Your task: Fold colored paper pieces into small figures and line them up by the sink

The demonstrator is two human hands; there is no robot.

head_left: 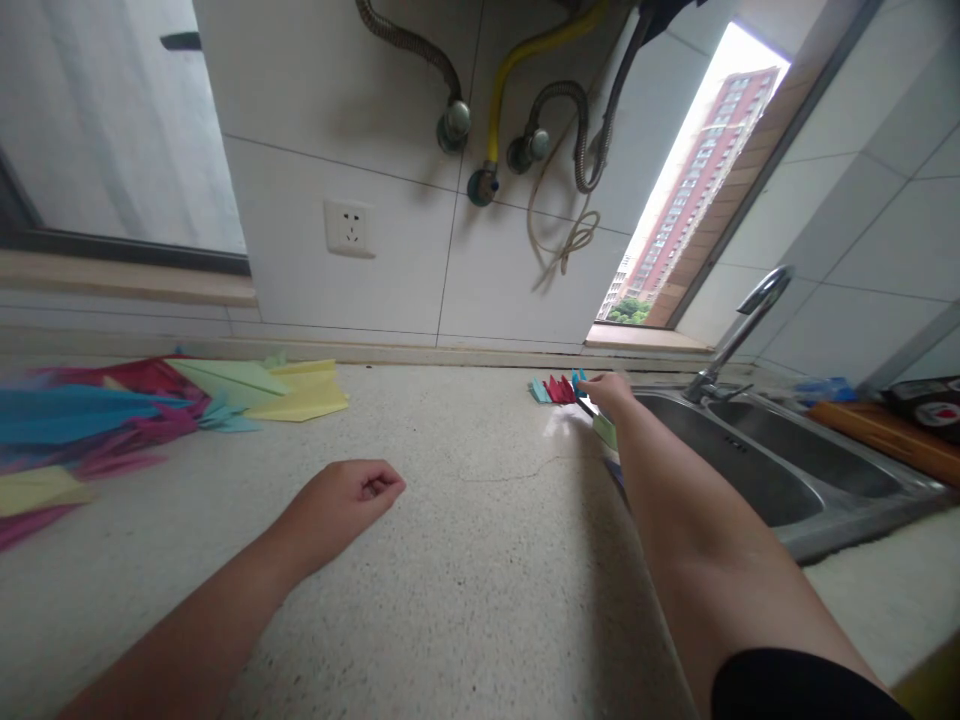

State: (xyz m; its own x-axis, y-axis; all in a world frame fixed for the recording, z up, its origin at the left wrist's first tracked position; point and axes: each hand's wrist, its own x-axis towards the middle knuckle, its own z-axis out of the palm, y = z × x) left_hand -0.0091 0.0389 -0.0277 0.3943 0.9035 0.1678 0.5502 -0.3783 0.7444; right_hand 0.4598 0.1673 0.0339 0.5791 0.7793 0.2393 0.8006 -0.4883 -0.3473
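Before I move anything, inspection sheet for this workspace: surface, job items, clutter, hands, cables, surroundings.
Surface: speckled counter; thin line mid-counter, crack or hair unclear.
Job items: colored paper pile at left, partly blurred; small row of folded pieces near the sink.
Clutter: wooden board and blue plastic beyond the sink.
Hands: left hand curled, nothing seen in it; right hand at the row's blue end, grip too small to confirm.
Cables: looped beige cord against the wall; none seen on the counter.
Surroundings: double sink, faucet, wall socket, yellow hose.
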